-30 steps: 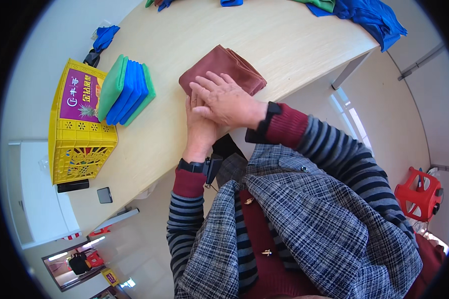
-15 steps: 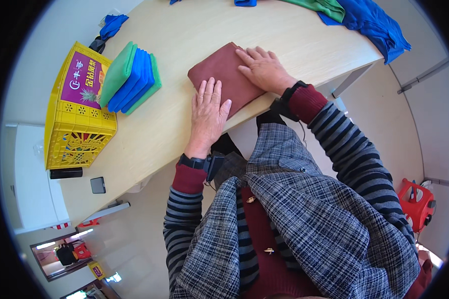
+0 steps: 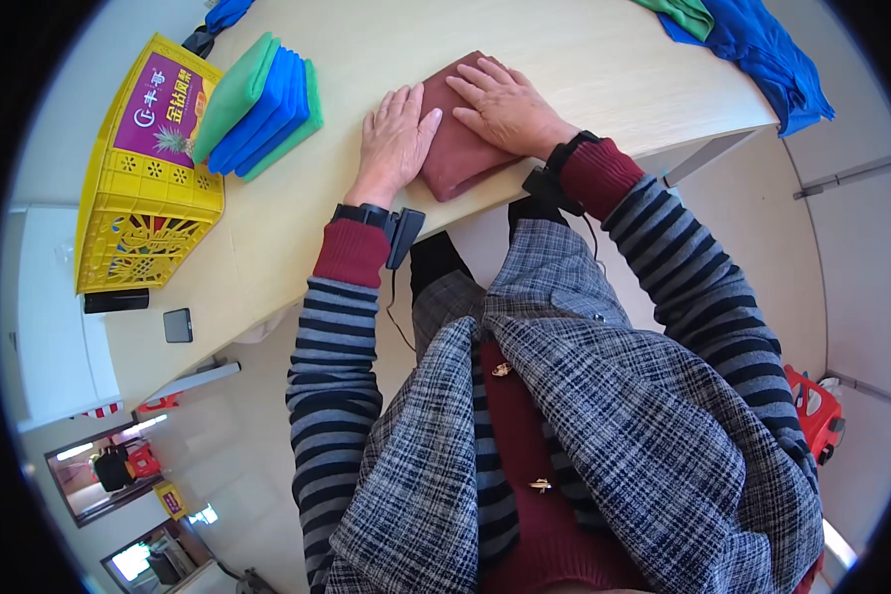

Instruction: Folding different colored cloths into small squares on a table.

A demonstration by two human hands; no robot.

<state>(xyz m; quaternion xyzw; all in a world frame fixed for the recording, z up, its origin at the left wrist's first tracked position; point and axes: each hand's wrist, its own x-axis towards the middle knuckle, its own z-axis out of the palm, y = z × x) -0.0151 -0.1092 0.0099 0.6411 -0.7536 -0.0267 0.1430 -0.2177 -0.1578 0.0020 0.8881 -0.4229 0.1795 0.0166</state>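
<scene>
A folded reddish-brown cloth (image 3: 453,158) lies on the light wooden table (image 3: 386,45) near its front edge. My right hand (image 3: 510,111) rests flat on its upper right part, fingers stretched out. Along the cloth's left side lies my left hand (image 3: 394,139), also flat, with its thumb by the cloth's edge and its fingers pointing away from me. Neither hand grips anything. To the left stands a neat stack of folded green and blue cloths (image 3: 262,109).
A yellow plastic crate (image 3: 148,198) with a purple label is beside the stack. Near the table's left end are a black cylinder (image 3: 117,300) and a phone-like dark slab (image 3: 178,325). Loose blue cloth (image 3: 752,59) and green cloth (image 3: 688,14) hang at the far right edge.
My left hand has shifted left from on top of the brown cloth to its left side. My right hand stays on the cloth's upper right. The whole view has tilted slightly.
</scene>
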